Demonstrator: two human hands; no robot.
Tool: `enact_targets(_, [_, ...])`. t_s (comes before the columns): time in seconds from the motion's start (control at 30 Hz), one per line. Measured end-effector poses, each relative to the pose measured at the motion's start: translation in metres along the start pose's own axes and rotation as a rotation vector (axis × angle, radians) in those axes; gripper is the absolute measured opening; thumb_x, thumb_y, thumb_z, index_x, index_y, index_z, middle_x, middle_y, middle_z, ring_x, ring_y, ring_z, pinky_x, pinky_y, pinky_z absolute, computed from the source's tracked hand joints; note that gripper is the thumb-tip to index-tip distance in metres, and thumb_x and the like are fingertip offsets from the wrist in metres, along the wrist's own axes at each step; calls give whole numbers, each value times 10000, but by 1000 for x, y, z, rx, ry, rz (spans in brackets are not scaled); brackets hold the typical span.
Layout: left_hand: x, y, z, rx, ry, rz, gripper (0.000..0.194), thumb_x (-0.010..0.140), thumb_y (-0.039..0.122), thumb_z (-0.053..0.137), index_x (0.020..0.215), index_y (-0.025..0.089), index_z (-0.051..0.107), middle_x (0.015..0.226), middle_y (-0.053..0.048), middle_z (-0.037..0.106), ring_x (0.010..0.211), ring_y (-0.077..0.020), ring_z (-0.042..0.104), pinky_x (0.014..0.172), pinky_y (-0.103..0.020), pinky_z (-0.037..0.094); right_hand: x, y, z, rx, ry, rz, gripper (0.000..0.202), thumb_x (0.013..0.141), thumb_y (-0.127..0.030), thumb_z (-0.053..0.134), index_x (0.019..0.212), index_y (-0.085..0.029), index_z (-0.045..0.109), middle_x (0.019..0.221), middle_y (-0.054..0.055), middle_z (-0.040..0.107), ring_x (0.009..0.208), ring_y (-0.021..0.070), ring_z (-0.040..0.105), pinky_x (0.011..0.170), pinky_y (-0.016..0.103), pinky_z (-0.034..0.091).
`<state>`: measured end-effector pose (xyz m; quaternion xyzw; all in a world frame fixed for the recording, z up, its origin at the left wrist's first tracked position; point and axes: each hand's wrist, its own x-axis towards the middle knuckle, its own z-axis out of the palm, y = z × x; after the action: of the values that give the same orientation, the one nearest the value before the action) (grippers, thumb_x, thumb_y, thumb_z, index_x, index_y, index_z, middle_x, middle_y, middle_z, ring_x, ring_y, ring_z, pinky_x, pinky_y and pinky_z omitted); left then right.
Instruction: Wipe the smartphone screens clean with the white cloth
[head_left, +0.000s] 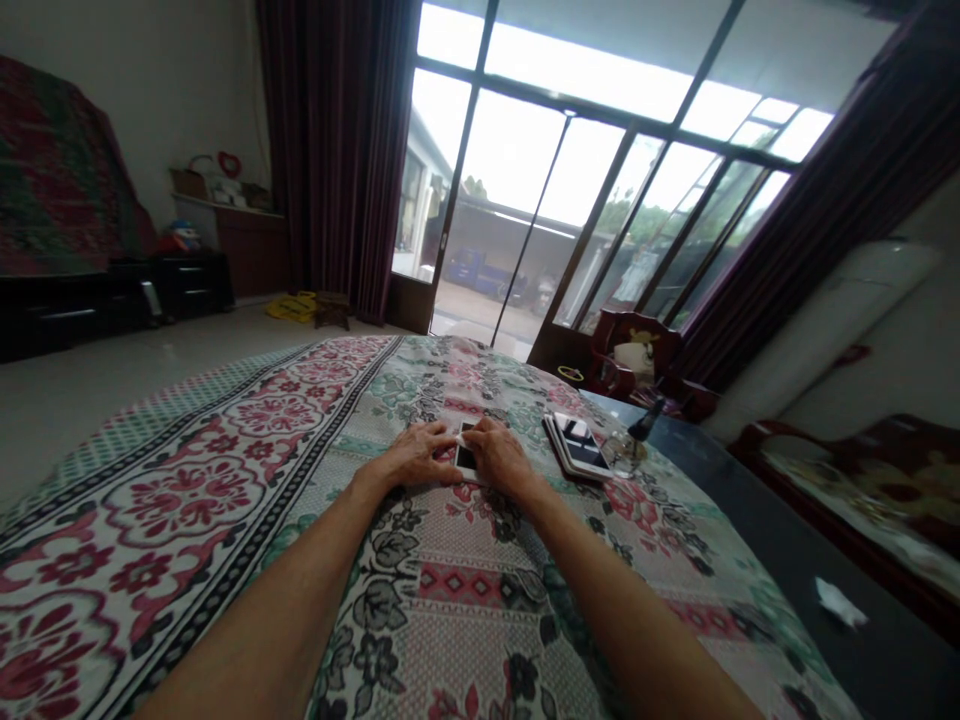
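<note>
- The white-edged phone [466, 460] lies flat on the patterned tablecloth [457, 545], between the two hands, its dark screen partly covered by fingers.
- A small white scrap [459, 438] shows at the fingertips, over the phone's upper left part; what it is, I cannot tell.
- The left hand [420, 453] lies palm down at the phone's left side, thumb near the lower corner; whether it grips the edge or merely steadies it, I cannot tell.
- The right hand [501, 455] reaches over the screen from the right with bent fingers; they may be pinching the scrap, but the hold is hidden.
- Judging by both hands being at the phone, the handling is under way and not finished; how much is done, the covered screen does not show.
- To the right, well apart from the hands, lies a stack of flat devices [577, 446], a white-framed one on top. Whether it has been dealt with cannot be told.
- Just beyond the stack stands a clear glass container [624, 455].
- Farther right, a crumpled white tissue [840, 603] lies on a dark surface.
</note>
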<state>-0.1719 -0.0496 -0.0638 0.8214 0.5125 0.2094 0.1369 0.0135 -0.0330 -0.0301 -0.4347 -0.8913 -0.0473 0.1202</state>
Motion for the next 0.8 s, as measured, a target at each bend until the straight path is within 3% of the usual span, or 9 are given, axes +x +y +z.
enact_targets(0.2, [-1,1,0,27,7,9,527,708,582,654,1136,276,653,1293,-63,524,1192,-292,465,1013,-364,334,-44,-10,-11,57,6,-59,221,923,-192,460,908,-199,680,948,62,582,874,160,504,759,252,371])
enact_targets(0.37, [-2,1,-1,32,7,-11,541,710,625,629,1133,289,650,1302,-50,520,1213,-290,454,1017,-351,332,-58,-11,-14,118,18,-86,219,916,-155,468,956,-209,676,959,59,579,891,156,505,782,257,380])
enact_targets(0.5, [0,0,0,29,3,-8,555,701,608,642,1150,282,648,1325,-62,510,1208,-299,458,1010,-358,340,-48,-1,-10,135,23,-70,242,920,-173,466,988,-212,694,942,58,597,883,155,520,783,250,387])
enact_targets(0.8, [2,-2,1,5,-5,-31,558,707,578,652,1180,283,633,1366,-78,482,1227,-303,452,1028,-385,325,4,28,-1,32,-21,92,299,912,-163,435,1008,-214,713,1000,74,621,911,158,554,773,228,379])
